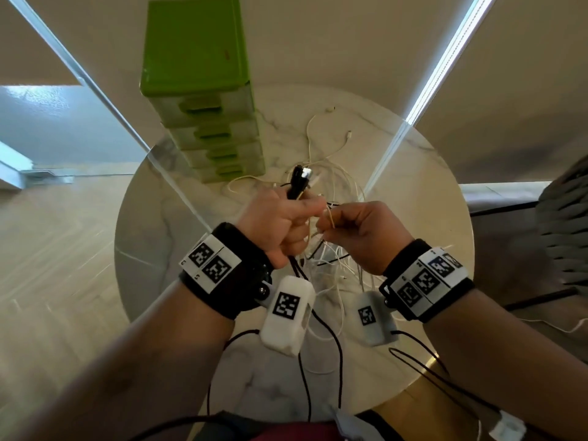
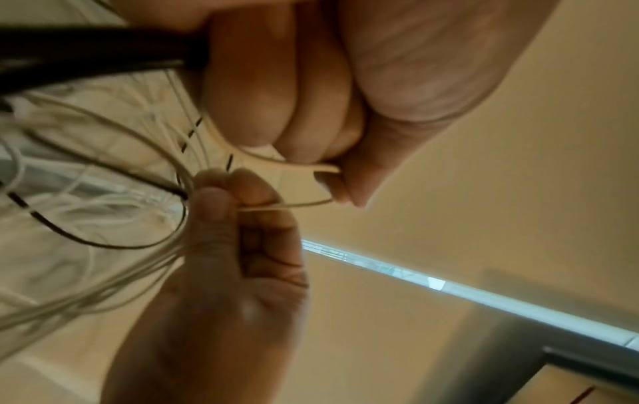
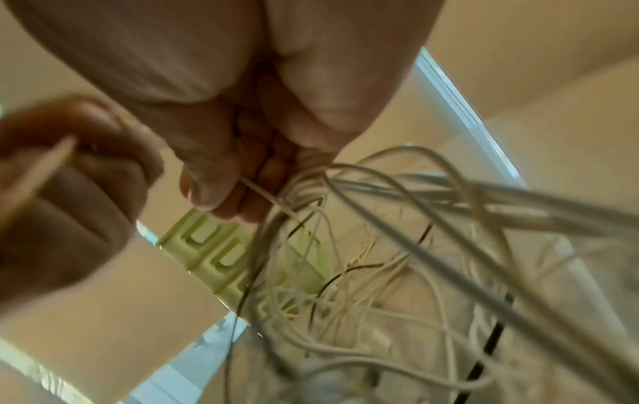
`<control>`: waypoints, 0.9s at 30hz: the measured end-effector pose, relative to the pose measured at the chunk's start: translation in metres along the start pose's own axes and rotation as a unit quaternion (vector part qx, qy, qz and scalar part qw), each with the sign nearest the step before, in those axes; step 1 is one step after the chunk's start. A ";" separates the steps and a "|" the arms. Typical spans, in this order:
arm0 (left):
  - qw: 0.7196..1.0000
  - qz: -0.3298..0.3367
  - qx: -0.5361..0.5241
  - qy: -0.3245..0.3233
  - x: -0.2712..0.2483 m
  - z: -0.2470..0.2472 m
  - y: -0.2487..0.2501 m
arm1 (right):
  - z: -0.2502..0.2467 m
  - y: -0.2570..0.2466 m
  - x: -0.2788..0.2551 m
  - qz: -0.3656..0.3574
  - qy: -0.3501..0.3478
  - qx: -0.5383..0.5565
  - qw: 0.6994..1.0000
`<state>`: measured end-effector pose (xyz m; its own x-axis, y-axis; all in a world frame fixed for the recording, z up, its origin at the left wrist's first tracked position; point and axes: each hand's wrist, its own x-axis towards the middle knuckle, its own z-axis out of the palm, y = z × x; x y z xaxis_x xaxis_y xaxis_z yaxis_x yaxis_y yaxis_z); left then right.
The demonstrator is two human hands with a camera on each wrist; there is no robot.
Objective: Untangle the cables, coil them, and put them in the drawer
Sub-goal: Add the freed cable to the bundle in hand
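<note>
A tangle of white and black cables (image 1: 331, 265) hangs between my hands above the round marble table (image 1: 429, 218). My left hand (image 1: 283, 224) grips a black cable with its plug (image 1: 297, 181) sticking up, and pinches a thin cream cable (image 2: 294, 166). My right hand (image 1: 353, 230) pinches the same cream cable (image 3: 266, 196) between thumb and fingers, close to the left hand. Loops of white cable (image 3: 432, 218) droop below the right hand. The green drawer unit (image 1: 203, 100) stands at the table's far left, drawers closed.
Loose white cable ends (image 1: 331, 128) lie on the table beyond my hands, right of the drawers. A woven chair (image 1: 566, 230) stands to the right of the table. Black leads (image 1: 321, 361) from the wrist cameras hang near the table's front edge.
</note>
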<state>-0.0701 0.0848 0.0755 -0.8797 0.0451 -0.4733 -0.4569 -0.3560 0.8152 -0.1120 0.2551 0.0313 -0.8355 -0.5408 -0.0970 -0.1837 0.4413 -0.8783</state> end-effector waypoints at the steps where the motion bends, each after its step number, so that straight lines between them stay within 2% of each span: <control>1: 0.999 0.002 -0.040 -0.011 -0.002 0.001 0.003 | -0.001 0.001 0.001 -0.006 0.014 -0.032 0.999; 3: 0.994 0.011 -0.105 -0.029 -0.005 -0.003 0.011 | -0.002 0.008 0.001 -0.012 0.049 -0.089 0.995; 5: 0.990 0.015 -0.137 -0.032 -0.006 -0.009 0.019 | -0.002 0.017 0.000 0.001 0.086 -0.087 0.993; 8: 0.990 0.008 -0.143 -0.011 -0.004 -0.016 0.020 | 0.001 0.024 -0.003 0.039 0.119 -0.056 0.991; 12: 0.990 0.003 -0.143 0.010 -0.004 -0.014 0.009 | 0.008 0.022 0.002 0.039 0.124 -0.119 0.984; 15: 0.992 -0.003 -0.128 0.016 -0.004 -0.016 0.002 | 0.012 0.022 0.006 0.055 0.104 -0.140 0.983; 22: 0.994 -0.017 -0.109 0.015 -0.008 -0.020 -0.006 | 0.022 0.012 0.008 -0.017 0.037 -0.131 0.991; 25: 0.992 -0.026 -0.117 0.025 -0.008 -0.022 -0.005 | 0.018 0.005 0.004 0.008 -0.029 -0.107 0.994; 27: 0.992 -0.024 -0.123 0.033 -0.008 -0.024 -0.004 | 0.018 0.006 0.005 -0.001 -0.043 -0.148 0.988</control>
<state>-0.0581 0.0638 0.0683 -0.8433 0.0084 -0.5374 -0.4450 -0.5716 0.6894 -0.1078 0.2421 0.0170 -0.7909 -0.5943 -0.1461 -0.3385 0.6237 -0.7046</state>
